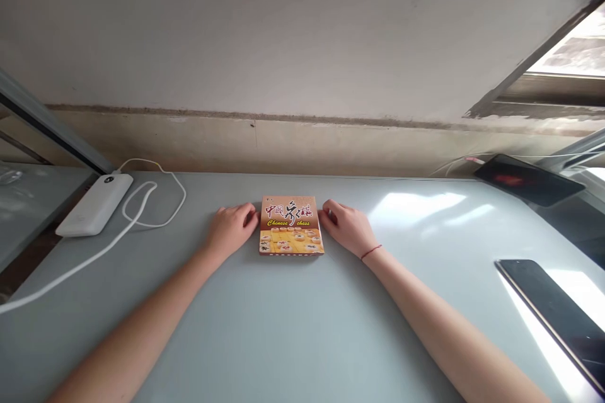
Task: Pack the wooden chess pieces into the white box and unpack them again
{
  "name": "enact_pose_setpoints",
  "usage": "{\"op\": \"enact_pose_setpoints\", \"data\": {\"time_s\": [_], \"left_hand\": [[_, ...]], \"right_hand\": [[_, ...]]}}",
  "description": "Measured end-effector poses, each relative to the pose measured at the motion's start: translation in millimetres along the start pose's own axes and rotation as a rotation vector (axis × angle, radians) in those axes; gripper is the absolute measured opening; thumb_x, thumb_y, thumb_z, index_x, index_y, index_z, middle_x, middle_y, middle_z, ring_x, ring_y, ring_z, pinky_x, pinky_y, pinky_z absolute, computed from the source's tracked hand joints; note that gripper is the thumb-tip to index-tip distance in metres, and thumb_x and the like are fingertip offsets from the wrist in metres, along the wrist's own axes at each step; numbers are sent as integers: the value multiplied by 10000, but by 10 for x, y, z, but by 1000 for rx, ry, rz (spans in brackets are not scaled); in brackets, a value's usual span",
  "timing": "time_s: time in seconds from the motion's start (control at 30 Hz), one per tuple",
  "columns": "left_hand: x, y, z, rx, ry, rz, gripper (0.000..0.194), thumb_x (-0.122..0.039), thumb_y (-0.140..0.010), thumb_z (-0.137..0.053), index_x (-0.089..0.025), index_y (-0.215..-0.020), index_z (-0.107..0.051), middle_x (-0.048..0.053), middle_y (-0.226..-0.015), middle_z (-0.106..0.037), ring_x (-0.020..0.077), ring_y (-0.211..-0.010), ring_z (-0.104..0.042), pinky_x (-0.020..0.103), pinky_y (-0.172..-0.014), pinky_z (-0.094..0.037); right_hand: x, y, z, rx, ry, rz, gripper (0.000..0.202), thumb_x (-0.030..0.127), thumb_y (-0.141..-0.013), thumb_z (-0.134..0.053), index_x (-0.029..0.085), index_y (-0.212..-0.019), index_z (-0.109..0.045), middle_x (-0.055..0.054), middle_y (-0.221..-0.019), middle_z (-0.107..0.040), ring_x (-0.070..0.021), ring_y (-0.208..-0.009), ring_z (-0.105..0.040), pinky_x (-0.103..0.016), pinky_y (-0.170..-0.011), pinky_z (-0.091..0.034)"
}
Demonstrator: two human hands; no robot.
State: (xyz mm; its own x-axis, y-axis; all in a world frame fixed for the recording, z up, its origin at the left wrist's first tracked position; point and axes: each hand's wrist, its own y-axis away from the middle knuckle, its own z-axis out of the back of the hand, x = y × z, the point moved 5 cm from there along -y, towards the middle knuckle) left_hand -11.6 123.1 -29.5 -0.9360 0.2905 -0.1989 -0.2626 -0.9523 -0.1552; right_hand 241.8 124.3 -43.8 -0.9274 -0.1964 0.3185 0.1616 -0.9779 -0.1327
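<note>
The Chinese chess box [292, 225] lay flat, cover upward, on the gray table [293, 327], between both hands. The left hand [232, 227] rested just beside its left edge and the right hand [348, 225] just beside its right edge. Fingers on each were curled inward; whether the fingertips met, or touched the box, could not be determined. A thin red cord [371, 252] encircled the right wrist. Outward, a white power bank [97, 204] with a white cable [70, 274] occupied the left; a dark phone [558, 308] lay at right.
</note>
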Motion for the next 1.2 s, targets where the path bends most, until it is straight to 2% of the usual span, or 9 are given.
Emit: {"op": "enact_pose_setpoints", "data": {"time_s": [0.7, 0.9, 1.0, 1.07, 1.13, 1.2], "left_hand": [[-4, 6, 16, -24, 36, -8, 184, -242, -884, -438, -215, -754, -567, -11, -652, -656, 157, -598, -587, 269, -611, -307], [23, 11, 0, -73, 91, -27, 170, -220, -871, -453, -211, -748, -570, -18, -627, -633, 153, -571, -577, 274, -631, -369], [2, 31, 86, -155, 156, -42, 184, -219, -910, -393, -206, -920, -576, 25, -839, -669, 153, -702, -615, 277, -707, -441], [-68, 78, 178, -222, 199, -56, 233, -230, -942, -339, -199, -1052, -542, 62, -997, -642, 155, -849, -618, 280, -790, -469], [-202, 152, 255, -264, 236, -102, 233, -263, -951, -351, -205, -1087, -531, 73, -1067, -605, 170, -1001, -585, 300, -885, -466], [-391, 238, 279, -256, 304, -217, 222, -298, -937, -423, -214, -1109, -536, 88, -1118, -564, 207, -1107, -541, 360, -960, -448]], "right_hand": [[9, -3, 2, -9, -14, 14, 213, 352, -897, -407, 229, -797, -547, -4, -701, -646, -132, -512, -489, -231, -487, -227], [5, 1, -11, -14, -13, 15, 205, 348, -898, -415, 233, -798, -552, 4, -722, -657, -130, -514, -486, -231, -488, -236], [19, 18, 21, -47, -57, 20, 204, 343, -890, -433, 229, -792, -570, 0, -700, -646, -135, -531, -497, -235, -497, -270], [56, 33, 64, -95, -120, 73, 229, 331, -897, -426, 217, -777, -585, -15, -685, -631, -145, -578, -517, -245, -541, -333], [112, 47, 101, -138, -174, 161, 283, 311, -919, -393, 203, -766, -606, -43, -711, -632, -164, -658, -538, -270, -635, -396], [153, 55, 111, -159, -201, 221, 336, 294, -940, -359, 194, -783, -639, -75, -797, -653, -189, -758, -556, -308, -731, -422]]}}
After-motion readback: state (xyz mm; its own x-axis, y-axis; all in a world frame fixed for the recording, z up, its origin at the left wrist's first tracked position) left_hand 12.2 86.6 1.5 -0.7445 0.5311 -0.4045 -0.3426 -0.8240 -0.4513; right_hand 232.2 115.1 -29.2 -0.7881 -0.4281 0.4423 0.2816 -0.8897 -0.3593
